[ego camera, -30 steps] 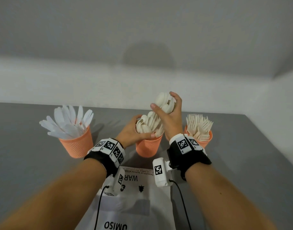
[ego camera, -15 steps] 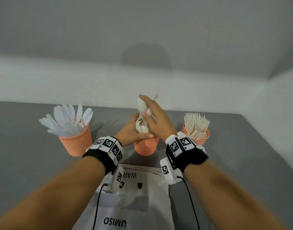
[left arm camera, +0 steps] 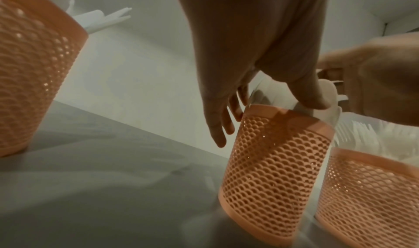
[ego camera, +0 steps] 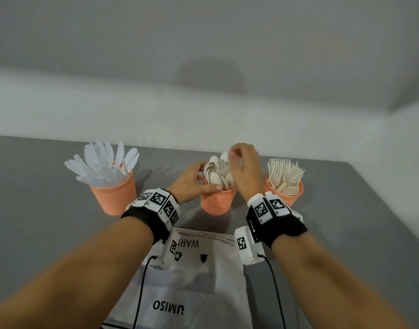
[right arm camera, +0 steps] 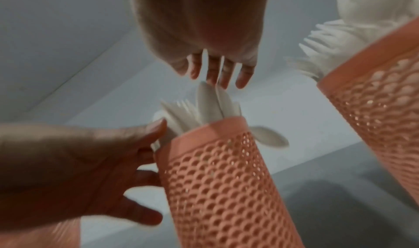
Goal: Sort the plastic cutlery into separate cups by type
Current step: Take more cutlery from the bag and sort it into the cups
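- The right hand (ego camera: 245, 173) has dropped from a raised fistful of spoons a second ago to just above the middle cup (ego camera: 218, 201); its grip is now loose, fingers (right arm camera: 223, 72) spread and holding nothing, tips touching the topmost spoons (ego camera: 216, 172).
- The spoons it held earlier now stand in the middle cup, directly under that grip.
- The left hand (ego camera: 191, 184) stays at that cup's rim, thumb (left arm camera: 310, 94) pressed on the spoons, fingers curled round the far side.
- The knife cup (ego camera: 114, 193) stands well left of the left grip, as before.
- The fork cup (ego camera: 284, 191) sits just right of the right grip.
- The white bag (ego camera: 191, 281) lies on the grey tabletop (ego camera: 37, 210) beneath both wrists.
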Action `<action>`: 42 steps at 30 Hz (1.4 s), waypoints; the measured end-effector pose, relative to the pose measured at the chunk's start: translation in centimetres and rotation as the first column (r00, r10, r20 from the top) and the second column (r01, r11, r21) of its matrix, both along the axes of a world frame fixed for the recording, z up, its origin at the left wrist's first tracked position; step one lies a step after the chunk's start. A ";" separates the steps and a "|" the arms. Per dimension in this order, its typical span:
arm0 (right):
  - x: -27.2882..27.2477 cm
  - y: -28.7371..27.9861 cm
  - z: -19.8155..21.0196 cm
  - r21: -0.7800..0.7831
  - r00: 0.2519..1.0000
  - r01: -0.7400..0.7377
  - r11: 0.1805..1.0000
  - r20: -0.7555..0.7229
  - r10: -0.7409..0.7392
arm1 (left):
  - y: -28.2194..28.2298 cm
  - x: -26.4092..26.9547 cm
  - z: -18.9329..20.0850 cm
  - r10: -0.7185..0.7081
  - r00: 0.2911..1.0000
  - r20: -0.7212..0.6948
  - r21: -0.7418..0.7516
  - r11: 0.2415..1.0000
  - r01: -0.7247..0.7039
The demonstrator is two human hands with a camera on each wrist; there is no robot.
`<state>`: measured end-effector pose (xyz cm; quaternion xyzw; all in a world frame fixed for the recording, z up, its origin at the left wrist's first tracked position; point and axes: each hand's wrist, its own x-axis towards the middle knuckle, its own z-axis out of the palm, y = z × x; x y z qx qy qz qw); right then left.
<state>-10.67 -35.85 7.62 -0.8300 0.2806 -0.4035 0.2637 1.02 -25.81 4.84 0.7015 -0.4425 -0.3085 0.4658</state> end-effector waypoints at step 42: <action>-0.8 0.4 1.8 0.658 0.884 -0.282 0.698 0.460 -0.077 | 0.1 -0.3 -0.4 0.077 0.997 -0.021 0.026 0.997 -0.077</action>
